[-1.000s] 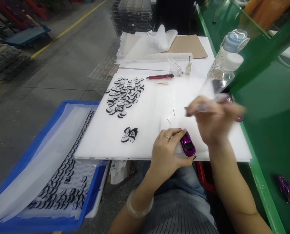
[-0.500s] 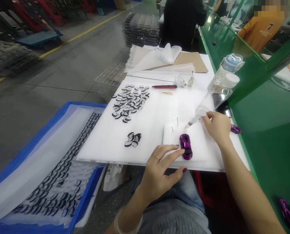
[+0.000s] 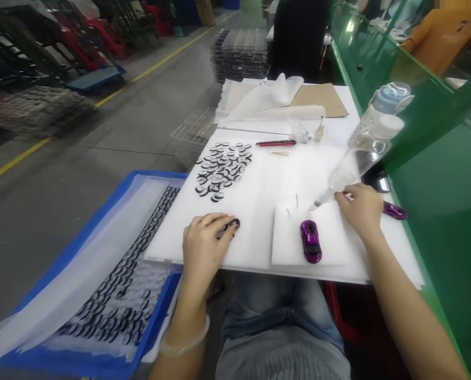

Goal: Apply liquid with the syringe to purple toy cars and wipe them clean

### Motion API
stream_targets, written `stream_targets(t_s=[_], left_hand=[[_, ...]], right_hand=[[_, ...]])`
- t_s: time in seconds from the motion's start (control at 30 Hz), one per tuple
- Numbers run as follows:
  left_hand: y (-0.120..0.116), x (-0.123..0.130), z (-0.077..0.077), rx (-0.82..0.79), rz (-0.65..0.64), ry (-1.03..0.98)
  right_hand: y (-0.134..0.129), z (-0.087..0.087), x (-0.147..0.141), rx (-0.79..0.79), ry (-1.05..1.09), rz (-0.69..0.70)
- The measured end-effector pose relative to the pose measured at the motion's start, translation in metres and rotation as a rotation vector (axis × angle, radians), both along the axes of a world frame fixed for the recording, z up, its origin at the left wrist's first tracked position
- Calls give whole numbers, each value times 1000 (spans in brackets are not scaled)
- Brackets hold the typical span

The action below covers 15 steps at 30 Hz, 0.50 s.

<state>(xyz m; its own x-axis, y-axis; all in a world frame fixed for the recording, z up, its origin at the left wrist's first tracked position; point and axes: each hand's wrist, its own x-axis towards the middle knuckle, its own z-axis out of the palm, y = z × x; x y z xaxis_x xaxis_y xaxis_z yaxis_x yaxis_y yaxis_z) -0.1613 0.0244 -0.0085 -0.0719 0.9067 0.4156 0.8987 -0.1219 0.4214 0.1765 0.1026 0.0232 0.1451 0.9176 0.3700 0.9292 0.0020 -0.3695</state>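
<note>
White tabletop [image 3: 259,190] is showing; left hand [image 3: 202,244] is pinching a black piece [image 3: 237,222], seemingly light, stiff, best edge-held; I am finding right hand [image 3: 362,210] unclear in grip.

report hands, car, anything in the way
Left hand at black pieces, grip unclear. Right hand at syringe, grip unclear. Car upright on pad, unheld. Syringe tip close beyond car.

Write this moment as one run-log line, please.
left hand: at small black parts, grip unclear | right hand: at syringe, hold unclear | purple car: on foam pad, untouched | red knife: lying farther off
</note>
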Motion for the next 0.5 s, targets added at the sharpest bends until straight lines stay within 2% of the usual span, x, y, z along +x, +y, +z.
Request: stream_targets(t_s=[0.07,0.17,0.27,0.37,0.43,0.5], left_hand=[[-1,0,-1,80,-36,-27],[-1,0,-3,148,-91,-27],[2,0,-1,200,-75,-7],[1,1,6,265,16,-69],[-2,4,10,261,47,-144],[-5,10,13,164,-44,-219]], right_hand=[[-2,2,1,72,236,21],[-5,8,5,119,519,-56],[-8,8,11,67,570,-124],[-11,3,16,-39,540,-64],[-13,0,19,-46,615,-12],[-13,-1,21,12,740,-11]])
